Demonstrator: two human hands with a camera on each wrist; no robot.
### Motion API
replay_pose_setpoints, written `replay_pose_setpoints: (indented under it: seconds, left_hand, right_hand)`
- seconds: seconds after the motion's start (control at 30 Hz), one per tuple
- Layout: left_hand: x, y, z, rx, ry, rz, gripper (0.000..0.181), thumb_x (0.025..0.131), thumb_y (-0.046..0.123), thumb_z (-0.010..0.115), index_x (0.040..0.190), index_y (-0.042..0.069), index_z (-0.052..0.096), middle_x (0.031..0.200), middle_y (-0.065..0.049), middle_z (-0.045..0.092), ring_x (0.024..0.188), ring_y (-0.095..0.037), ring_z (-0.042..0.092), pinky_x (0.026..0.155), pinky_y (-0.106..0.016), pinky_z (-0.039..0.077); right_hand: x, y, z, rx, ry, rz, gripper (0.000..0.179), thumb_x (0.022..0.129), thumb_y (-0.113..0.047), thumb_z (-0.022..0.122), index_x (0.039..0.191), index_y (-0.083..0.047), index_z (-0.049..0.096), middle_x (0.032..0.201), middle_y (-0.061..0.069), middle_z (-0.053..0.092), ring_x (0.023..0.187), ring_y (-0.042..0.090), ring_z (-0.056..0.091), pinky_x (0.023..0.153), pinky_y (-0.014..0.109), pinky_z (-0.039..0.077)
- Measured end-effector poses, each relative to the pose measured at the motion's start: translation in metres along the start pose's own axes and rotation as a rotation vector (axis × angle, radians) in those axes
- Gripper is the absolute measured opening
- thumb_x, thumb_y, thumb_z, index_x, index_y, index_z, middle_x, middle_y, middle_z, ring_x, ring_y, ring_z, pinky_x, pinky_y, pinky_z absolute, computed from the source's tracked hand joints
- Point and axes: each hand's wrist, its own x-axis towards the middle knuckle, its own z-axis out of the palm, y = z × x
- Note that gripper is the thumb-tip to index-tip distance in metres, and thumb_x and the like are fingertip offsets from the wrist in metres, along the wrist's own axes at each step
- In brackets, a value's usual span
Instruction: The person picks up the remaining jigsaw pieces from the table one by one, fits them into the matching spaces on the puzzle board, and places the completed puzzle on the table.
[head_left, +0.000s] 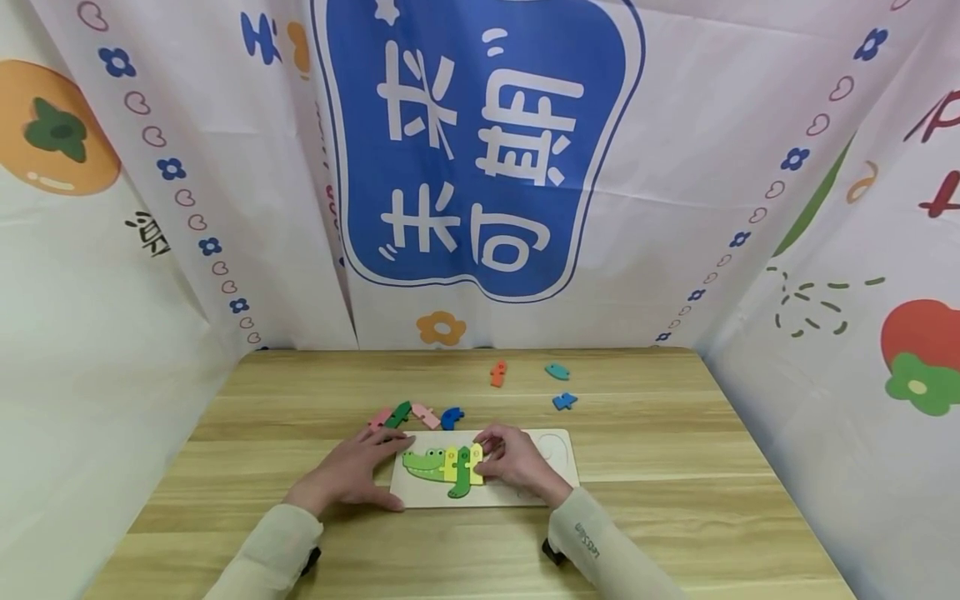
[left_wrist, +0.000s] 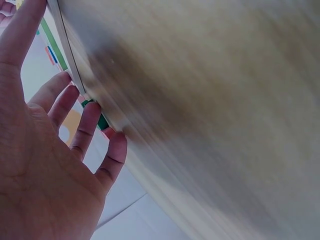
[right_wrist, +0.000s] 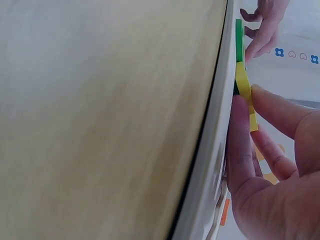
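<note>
A pale wooden puzzle board [head_left: 498,498] lies on the table, with a light-green crocodile head piece [head_left: 424,464] at its left. Beside the head are a yellow piece [head_left: 451,463] and a green piece with a leg [head_left: 463,473]. My right hand [head_left: 519,460] pinches a second yellow piece [right_wrist: 243,82] between thumb and finger, at the green piece's right side. It sits at a slant over the board in the right wrist view. My left hand [head_left: 352,468] rests at the board's left end, thumb and forefinger spread to its two corners.
Behind the board lie a pink piece [head_left: 381,418], a dark green piece [head_left: 398,414], a light pink piece [head_left: 426,416] and a curved blue piece [head_left: 452,417]. Farther back are an orange piece [head_left: 498,373], a teal piece [head_left: 557,372] and a blue piece [head_left: 565,402]. Printed cloth [head_left: 675,208] surrounds the table.
</note>
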Motion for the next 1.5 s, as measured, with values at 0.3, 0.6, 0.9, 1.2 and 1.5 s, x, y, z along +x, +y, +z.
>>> replay_pose_setpoints:
  seconds: [0.3,0.6,0.9,1.2,1.5]
  left_hand:
    - [0.0018,-0.0003,-0.0003,0.004,0.005,0.009,0.103,0.071,0.071,0.083,0.156,0.026,0.048,0.161,-0.002,0.043,0.154,-0.044,0.027,0.115,-0.072,0.031]
    - [0.0033,0.0008,-0.0011,0.014,0.005,0.003,0.103,0.071,0.071,0.083,0.156,0.026,0.048,0.162,-0.002,0.043,0.154,-0.044,0.026,0.115,-0.072,0.031]
    - [0.0034,0.0008,-0.0017,0.022,0.001,-0.014,0.102,0.070,0.070,0.084,0.156,0.028,0.049,0.162,-0.002,0.042,0.153,-0.044,0.027,0.115,-0.071,0.032]
    - [0.0029,-0.0001,-0.0001,0.019,0.005,-0.010,0.103,0.070,0.072,0.083,0.156,0.028,0.048,0.162,0.000,0.042,0.154,-0.043,0.027,0.115,-0.071,0.032]
    - [0.0011,-0.0008,0.0010,0.008,0.008,-0.012,0.103,0.070,0.073,0.082,0.157,0.029,0.048,0.162,0.000,0.043,0.153,-0.044,0.027,0.115,-0.071,0.032]
  right_hand:
    - [0.0004,-0.0008,-0.0022,-0.029,-0.015,0.002,0.037,0.082,-0.005,0.087,0.116,-0.007,0.071,0.100,0.006,0.065,0.081,0.015,0.064,0.069,0.025,0.055]
    - [0.0028,-0.0002,-0.0046,-0.060,-0.031,-0.007,0.042,0.080,-0.006,0.088,0.119,-0.005,0.072,0.102,0.006,0.065,0.081,0.014,0.063,0.070,0.024,0.055]
    - [0.0040,-0.0025,-0.0049,-0.110,-0.039,-0.013,0.044,0.079,-0.008,0.090,0.121,-0.004,0.075,0.093,0.004,0.067,0.079,0.014,0.057,0.068,0.021,0.050]
    - [0.0041,-0.0010,-0.0057,-0.116,-0.045,-0.014,0.043,0.079,-0.009,0.090,0.119,-0.005,0.075,0.093,0.004,0.067,0.078,0.013,0.058,0.068,0.021,0.050]
    - [0.0059,0.0003,-0.0058,-0.115,-0.057,-0.011,0.043,0.079,-0.010,0.091,0.118,-0.006,0.075,0.091,0.001,0.067,0.078,0.014,0.057,0.068,0.022,0.049]
